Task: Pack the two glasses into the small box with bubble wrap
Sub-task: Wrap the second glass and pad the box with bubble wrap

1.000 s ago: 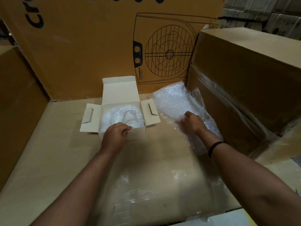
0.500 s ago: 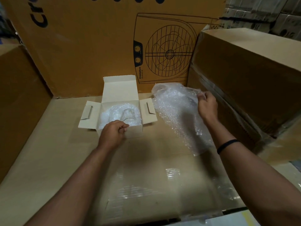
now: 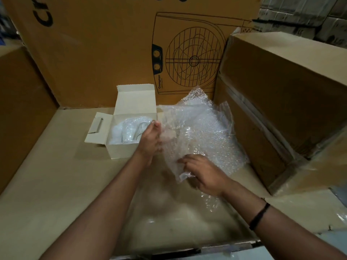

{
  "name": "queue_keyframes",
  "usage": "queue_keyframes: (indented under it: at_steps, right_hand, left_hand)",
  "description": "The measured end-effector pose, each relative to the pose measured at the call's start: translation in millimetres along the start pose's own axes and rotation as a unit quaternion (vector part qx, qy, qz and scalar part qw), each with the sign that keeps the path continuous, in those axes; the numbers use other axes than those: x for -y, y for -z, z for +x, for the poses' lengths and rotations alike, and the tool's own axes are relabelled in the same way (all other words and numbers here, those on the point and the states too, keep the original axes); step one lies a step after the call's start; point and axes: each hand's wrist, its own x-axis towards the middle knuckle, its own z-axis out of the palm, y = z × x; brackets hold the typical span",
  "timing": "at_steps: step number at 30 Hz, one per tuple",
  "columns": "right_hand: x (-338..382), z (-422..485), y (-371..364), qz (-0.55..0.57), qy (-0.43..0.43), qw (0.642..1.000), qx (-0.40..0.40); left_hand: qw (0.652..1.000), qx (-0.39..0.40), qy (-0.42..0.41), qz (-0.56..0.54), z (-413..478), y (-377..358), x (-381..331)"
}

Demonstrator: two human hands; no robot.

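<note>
Two big brown cardboard cartons fill the frame's top: one printed with a fan drawing [image 3: 189, 59] at upper centre, a plain one [image 3: 281, 102] at right. Centre frame, I hold a crinkled clear bubble-wrap sheet [image 3: 201, 136], my left hand [image 3: 150, 141] pinching its left edge, my right hand [image 3: 202, 175] gripping its lower corner. Left of centre sits the small open white cardboard box [image 3: 122, 149], bubble-wrapped glass [image 3: 131, 130] inside.

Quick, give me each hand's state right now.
Left hand: closed on the upper edge of the bubble wrap sheet, beside the small box.
Right hand: fingers gripping the same sheet's lower edge.
</note>
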Motion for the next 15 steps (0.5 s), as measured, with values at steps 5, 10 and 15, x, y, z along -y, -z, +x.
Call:
queue_keyframes:
  at_steps: [5,10,15]
  right_hand:
    - [15,1,-1,-0.065,0.010,0.993,0.100]
    - [31,17,8,-0.130,-0.005,0.974,0.185]
    - [68,40,16,-0.152,-0.033,0.929,0.336]
  left_hand:
    - [1.000,-0.020,0.008,0.017,1,8,-16]
    - [0.997,-0.005,0.075,0.033,-16,24,-15]
    - [0.987,-0.006,0.067,0.148,-32,27,-10]
